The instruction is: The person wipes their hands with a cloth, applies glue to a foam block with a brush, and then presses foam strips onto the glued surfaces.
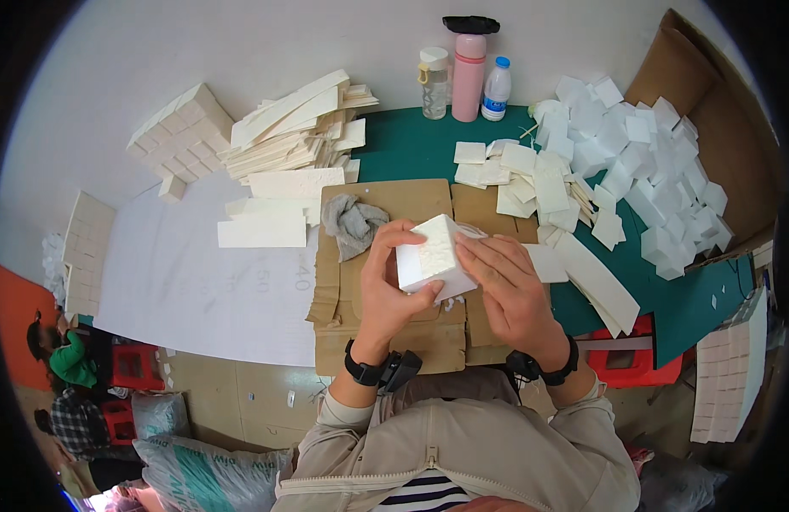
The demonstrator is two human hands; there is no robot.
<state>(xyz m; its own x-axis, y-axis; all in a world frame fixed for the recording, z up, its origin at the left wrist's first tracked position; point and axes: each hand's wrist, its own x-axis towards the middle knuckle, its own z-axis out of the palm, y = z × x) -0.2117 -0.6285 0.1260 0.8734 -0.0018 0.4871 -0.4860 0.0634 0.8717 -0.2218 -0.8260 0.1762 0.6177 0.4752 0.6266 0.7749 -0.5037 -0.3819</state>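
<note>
A white foam block (422, 259), boxy, with a rough cream-coloured top face, is held above the cardboard in front of me. My left hand (386, 277) is closed around its left side, with the thumb at the near edge and the index finger on the far edge. My right hand (507, 277) presses against the block's right side, its fingers together and bent slightly over that face. The right thumb is mostly hidden. Below is a brown cardboard sheet (386, 337), and a crumpled grey cloth (353, 226) lies on it beside my left hand.
Cream sheets (284, 128) are stacked at the far left near a wall of blocks (185, 132). Small cream pieces (518, 160) and a heap of white blocks (633, 158) lie right, beside a cardboard box (723, 119). Bottles, including a pink one (469, 81), stand at the back.
</note>
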